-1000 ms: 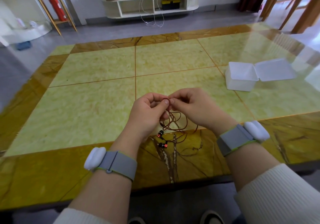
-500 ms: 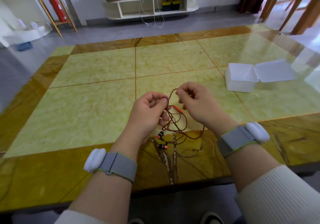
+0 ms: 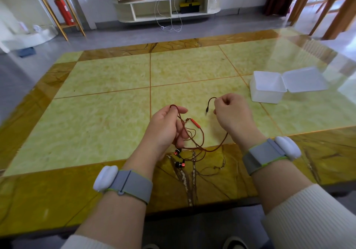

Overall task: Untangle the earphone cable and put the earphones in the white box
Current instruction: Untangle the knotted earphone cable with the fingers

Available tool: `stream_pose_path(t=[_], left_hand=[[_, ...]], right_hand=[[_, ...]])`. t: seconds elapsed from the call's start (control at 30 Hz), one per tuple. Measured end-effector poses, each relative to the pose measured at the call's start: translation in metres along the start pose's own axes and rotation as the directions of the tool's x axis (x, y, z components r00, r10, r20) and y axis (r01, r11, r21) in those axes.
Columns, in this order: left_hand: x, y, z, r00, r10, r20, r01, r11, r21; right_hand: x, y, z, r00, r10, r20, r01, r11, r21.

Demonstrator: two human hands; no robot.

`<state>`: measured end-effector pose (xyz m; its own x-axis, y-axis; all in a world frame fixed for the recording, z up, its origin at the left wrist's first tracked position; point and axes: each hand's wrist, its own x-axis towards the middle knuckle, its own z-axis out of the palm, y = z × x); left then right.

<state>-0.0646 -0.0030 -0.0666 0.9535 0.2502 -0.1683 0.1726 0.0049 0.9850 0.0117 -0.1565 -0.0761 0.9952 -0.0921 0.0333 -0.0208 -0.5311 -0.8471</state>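
Observation:
A thin reddish-brown earphone cable (image 3: 200, 133) hangs in loose loops between my hands above the table's near edge. My left hand (image 3: 165, 131) pinches a bunch of the cable near its top. My right hand (image 3: 231, 115) grips the plug end, and the black jack (image 3: 207, 110) sticks out to its left. Two red-and-black earbuds (image 3: 179, 158) dangle below my left hand. A red inline remote (image 3: 195, 123) sits among the loops. The white box (image 3: 267, 88) stands open, lid folded flat to its right, farther right of my right hand.
The table (image 3: 107, 117) has a glossy yellow-green top with a brown marbled border. Beyond its far edge is grey floor, a low white shelf (image 3: 169, 5) with loose cables, and a fire extinguisher (image 3: 63, 9). Wooden chair legs (image 3: 327, 7) stand at the far right.
My hands have drawn apart: the right moved right and away with the plug end pulled free of the bundle, the left shifted left. The cable loops have opened out wider.

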Motion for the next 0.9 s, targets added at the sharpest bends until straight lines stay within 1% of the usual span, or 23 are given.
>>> stream_pose_path(t=[0.07,0.13,0.2,0.27,0.3,0.33,0.37,0.4,0.47,0.5,0.57,0.63,0.7,0.8,0.9], left_hand=[[0.001,-0.001,0.0,1.0,-0.001,0.02,0.002,1.0,-0.014],[0.001,-0.001,0.0,0.999,-0.015,0.038,0.017,0.999,-0.029],[0.002,-0.001,-0.001,0.998,-0.022,0.054,0.024,0.999,-0.034],[0.002,-0.001,-0.001,0.997,-0.018,0.078,0.022,0.999,-0.05],[0.002,-0.002,-0.001,0.996,-0.013,0.092,0.018,0.998,-0.06],[0.002,-0.002,-0.001,0.995,-0.005,0.105,0.013,0.997,-0.072],[0.003,-0.002,-0.001,0.994,0.004,0.112,0.006,0.996,-0.087],[0.004,-0.002,-0.001,0.994,0.011,0.112,0.001,0.994,-0.105],[0.006,-0.003,-0.002,0.995,0.02,0.102,-0.005,0.989,-0.146],[0.007,-0.004,-0.002,0.995,0.025,0.093,-0.01,0.986,-0.164],[0.007,-0.004,-0.003,0.996,0.043,0.075,-0.028,0.982,-0.185],[0.008,-0.003,-0.004,0.998,0.058,0.031,-0.052,0.985,-0.166],[0.009,-0.005,-0.004,0.997,0.064,-0.047,-0.068,0.994,-0.083],[0.009,-0.006,-0.004,0.982,0.087,-0.169,-0.07,0.992,0.107],[0.01,-0.007,-0.004,0.959,0.134,-0.251,-0.083,0.976,0.201]], right_hand=[[-0.001,0.001,-0.001,1.0,-0.001,0.017,0.002,0.997,-0.073],[-0.002,0.002,-0.001,0.998,0.011,0.068,-0.002,0.991,-0.13],[-0.003,0.001,-0.001,0.995,0.005,0.1,0.017,0.974,-0.225],[-0.005,-0.002,-0.002,0.992,-0.103,0.076,0.12,0.956,-0.269],[-0.008,-0.004,-0.003,0.981,-0.18,0.073,0.193,0.953,-0.235],[-0.01,-0.006,-0.003,0.965,-0.24,0.101,0.253,0.957,-0.145],[-0.012,-0.009,-0.002,0.947,-0.27,0.174,0.277,0.961,-0.021],[-0.015,-0.01,0.001,0.918,-0.278,0.284,0.264,0.961,0.086],[-0.02,-0.01,0.006,0.832,-0.268,0.486,0.207,0.962,0.177],[-0.02,-0.009,0.007,0.8,-0.25,0.546,0.169,0.966,0.194],[-0.021,-0.01,0.006,0.774,-0.215,0.595,0.118,0.973,0.199],[-0.021,-0.012,0.004,0.797,-0.226,0.56,0.177,0.974,0.141],[-0.019,-0.012,0.002,0.853,-0.241,0.463,0.248,0.968,0.048],[-0.014,-0.008,0.0,0.904,-0.218,0.367,0.232,0.973,0.006],[-0.011,-0.006,0.001,0.92,-0.192,0.341,0.216,0.976,-0.033]])
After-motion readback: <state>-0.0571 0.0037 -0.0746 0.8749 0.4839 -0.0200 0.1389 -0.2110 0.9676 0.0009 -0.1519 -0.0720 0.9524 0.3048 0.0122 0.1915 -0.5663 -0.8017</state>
